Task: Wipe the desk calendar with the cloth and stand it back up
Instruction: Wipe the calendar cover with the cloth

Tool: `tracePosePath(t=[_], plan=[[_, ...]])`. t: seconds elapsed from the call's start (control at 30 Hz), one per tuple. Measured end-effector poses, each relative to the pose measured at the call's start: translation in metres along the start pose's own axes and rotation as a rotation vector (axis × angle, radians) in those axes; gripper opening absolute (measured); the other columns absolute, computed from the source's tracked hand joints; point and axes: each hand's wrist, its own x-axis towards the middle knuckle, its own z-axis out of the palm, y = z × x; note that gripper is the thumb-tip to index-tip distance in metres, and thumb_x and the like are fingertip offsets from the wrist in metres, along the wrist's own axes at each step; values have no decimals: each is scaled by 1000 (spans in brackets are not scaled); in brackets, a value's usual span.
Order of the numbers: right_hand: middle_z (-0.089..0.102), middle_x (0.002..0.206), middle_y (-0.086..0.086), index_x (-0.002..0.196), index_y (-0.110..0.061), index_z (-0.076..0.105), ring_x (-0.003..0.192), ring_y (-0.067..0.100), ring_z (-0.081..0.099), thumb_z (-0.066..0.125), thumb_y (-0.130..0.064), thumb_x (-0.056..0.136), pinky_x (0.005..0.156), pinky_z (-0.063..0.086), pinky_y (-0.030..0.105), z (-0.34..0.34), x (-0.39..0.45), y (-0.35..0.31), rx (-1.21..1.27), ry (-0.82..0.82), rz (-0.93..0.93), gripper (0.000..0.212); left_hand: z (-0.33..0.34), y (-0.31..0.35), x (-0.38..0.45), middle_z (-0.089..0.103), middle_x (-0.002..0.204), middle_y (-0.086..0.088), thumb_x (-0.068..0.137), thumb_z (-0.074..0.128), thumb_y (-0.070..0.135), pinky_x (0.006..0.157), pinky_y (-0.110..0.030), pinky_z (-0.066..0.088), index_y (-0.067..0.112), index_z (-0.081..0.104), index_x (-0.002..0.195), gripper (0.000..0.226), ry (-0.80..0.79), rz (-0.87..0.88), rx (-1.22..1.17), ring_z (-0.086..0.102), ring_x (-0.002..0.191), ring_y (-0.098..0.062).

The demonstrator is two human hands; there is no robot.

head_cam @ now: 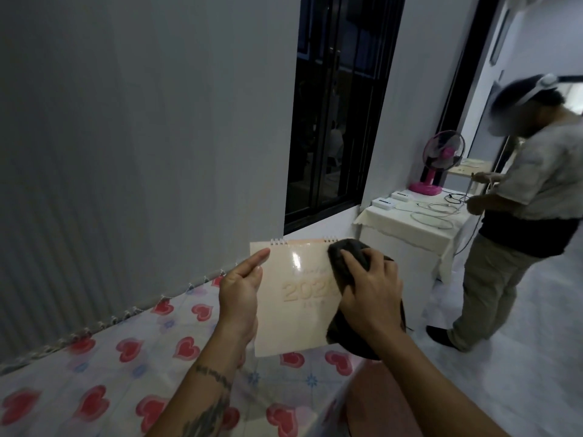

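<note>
A pale peach desk calendar (296, 298) with wire rings along its top and a raised year number on its glossy cover is held up in the air above the table. My left hand (241, 288) grips its left edge, thumb on the front. My right hand (369, 288) presses a dark cloth (344, 257) against the calendar's right side; the cloth hangs down below my wrist and hides that edge.
Beneath lies a table with a heart-patterned cover (126, 357), against a grey wall. At right stands a person (517, 209) by a small white-draped table (407, 225) with cables, white boxes and a pink fan (437, 162). A dark window (337, 105) is behind.
</note>
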Motion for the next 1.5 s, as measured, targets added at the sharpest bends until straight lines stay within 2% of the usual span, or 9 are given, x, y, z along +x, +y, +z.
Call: tracePosePath(t=[0.1, 0.23, 0.4, 0.6, 0.8, 1.07, 1.2, 1.37, 1.5], plan=[[46, 133, 12, 133, -28, 51, 111, 31, 40, 64, -27, 77, 82, 39, 41, -1, -6, -19, -7, 3, -97, 57, 1, -1, -1, 76, 109, 4, 102, 47, 5, 65, -22, 58, 38, 81, 88, 49, -12, -6, -13, 73, 85, -12], [46, 134, 10, 133, -30, 50, 109, 32, 44, 66, -33, 79, 79, 44, 44, 6, -15, -51, 20, -52, -291, 56, 0, -3, -2, 73, 113, 15, 101, 47, 3, 89, -21, 52, 35, 79, 92, 47, -47, 27, 30, 66, 105, -1], [42, 137, 9, 135, -31, 47, 112, 29, 40, 63, -37, 82, 85, 41, 40, 6, 5, -39, -33, -54, -195, 55, -3, -4, 0, 73, 104, 17, 101, 47, 2, 62, -4, 50, 33, 77, 94, 44, -41, 61, 24, 68, 83, 11], [42, 134, 12, 136, -29, 45, 110, 32, 41, 65, -41, 77, 85, 40, 42, 7, 4, -33, -121, -49, -107, 64, -1, -11, -3, 68, 112, 16, 100, 47, 0, 64, 1, 46, 34, 77, 88, 47, -39, 42, 30, 63, 86, 19], [45, 136, 11, 135, -29, 47, 111, 33, 44, 61, -41, 83, 82, 44, 43, 15, -9, -43, -16, -97, -307, 56, 1, -5, 6, 71, 111, 9, 100, 48, 0, 64, -9, 53, 30, 80, 91, 45, 0, 5, -12, 70, 83, 4], [47, 131, 14, 138, -24, 47, 109, 34, 41, 64, -26, 76, 84, 39, 43, 18, -6, -18, -106, -75, -26, 64, -11, -3, 9, 73, 112, 2, 98, 50, -3, 63, -10, 54, 27, 79, 89, 43, 89, -16, -87, 71, 81, -1], [47, 130, 12, 134, -30, 44, 107, 34, 44, 67, -42, 75, 81, 44, 45, 21, -23, -41, -107, -95, -278, 64, -2, -7, 12, 71, 111, 0, 100, 48, 0, 57, -16, 56, 27, 79, 91, 42, 99, -64, -118, 70, 71, 0], [43, 139, 10, 137, -34, 43, 115, 33, 44, 55, -46, 87, 86, 45, 46, 22, -22, -45, -49, -205, -452, 53, 0, -1, 19, 66, 123, -3, 101, 46, 3, 62, -15, 56, 27, 78, 94, 40, 66, -76, -81, 65, 99, -14], [38, 142, 8, 138, -36, 42, 120, 32, 36, 51, -40, 86, 95, 38, 46, 14, 11, -22, -49, -189, -261, 54, -9, 2, 21, 69, 124, -7, 102, 47, 5, 73, -29, 58, 30, 77, 97, 39, 42, -74, -37, 66, 100, -21]])
